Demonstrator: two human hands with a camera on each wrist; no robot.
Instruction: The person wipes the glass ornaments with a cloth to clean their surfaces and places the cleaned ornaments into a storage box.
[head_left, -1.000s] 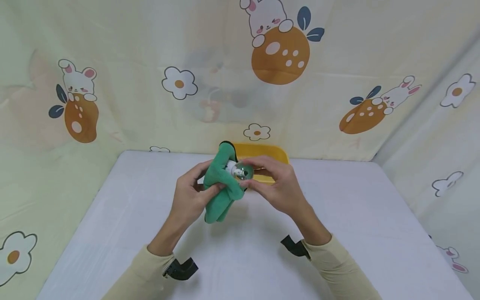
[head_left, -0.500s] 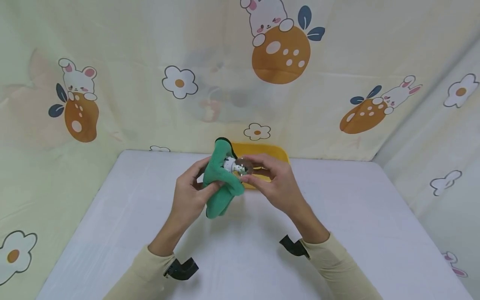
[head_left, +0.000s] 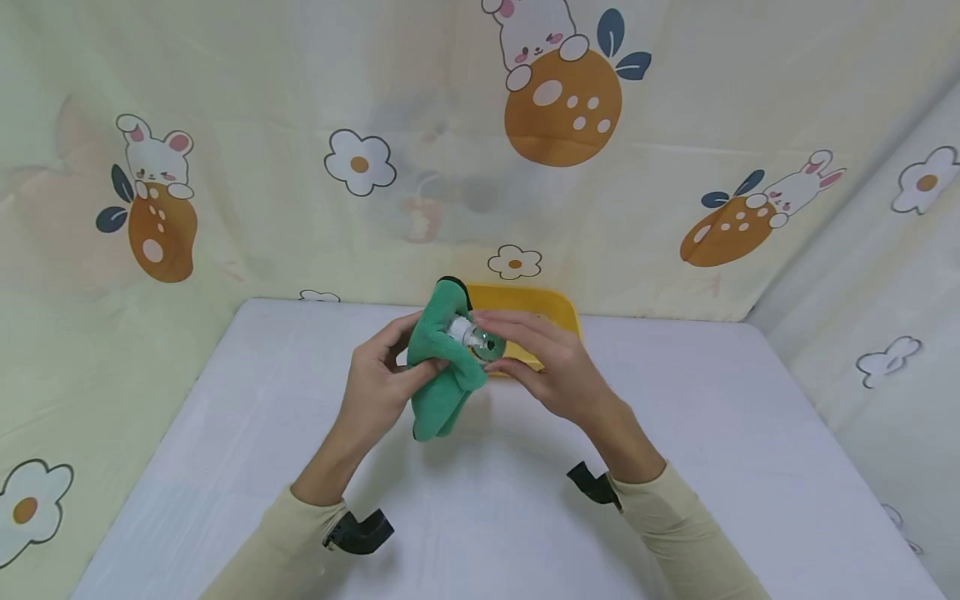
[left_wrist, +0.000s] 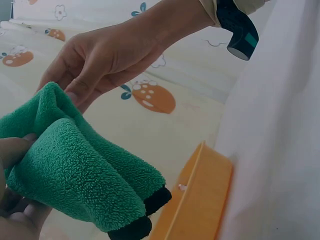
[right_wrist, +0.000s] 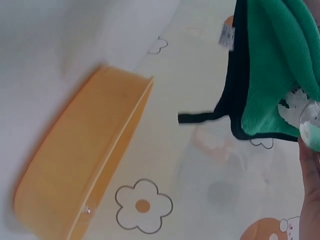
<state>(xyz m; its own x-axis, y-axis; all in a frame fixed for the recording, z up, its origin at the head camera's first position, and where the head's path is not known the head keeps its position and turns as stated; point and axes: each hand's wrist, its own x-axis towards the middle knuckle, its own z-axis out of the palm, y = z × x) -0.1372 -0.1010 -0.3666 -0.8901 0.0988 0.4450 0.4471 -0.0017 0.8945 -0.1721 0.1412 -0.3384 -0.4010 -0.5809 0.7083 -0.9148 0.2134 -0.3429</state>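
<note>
In the head view my left hand (head_left: pixel 375 375) grips a folded green towel (head_left: pixel 438 404) with dark edging, thumb on the near side. The towel wraps partway round a small ornament with a clear round globe (head_left: pixel 491 346) and a white base (head_left: pixel 459 329). My right hand (head_left: pixel 562 371) holds the globe from the right, fingers over the top and thumb below. The left wrist view shows the towel (left_wrist: pixel 80 170) hiding the ornament, with the right hand (left_wrist: pixel 107 60) behind. At the right wrist view's edge, the globe (right_wrist: pixel 311 127) rests against the towel's fold.
A yellow tray (head_left: pixel 555 302) stands at the table's back edge, behind the hands, with a small pale item inside. The table has a white cover (head_left: pixel 675 433). A patterned curtain (head_left: pixel 285 208) hangs behind and at both sides.
The right hand's fingers have shifted left along the globe toward the white base and lie straighter. The ornament has turned slightly. The left hand stays on the towel.
</note>
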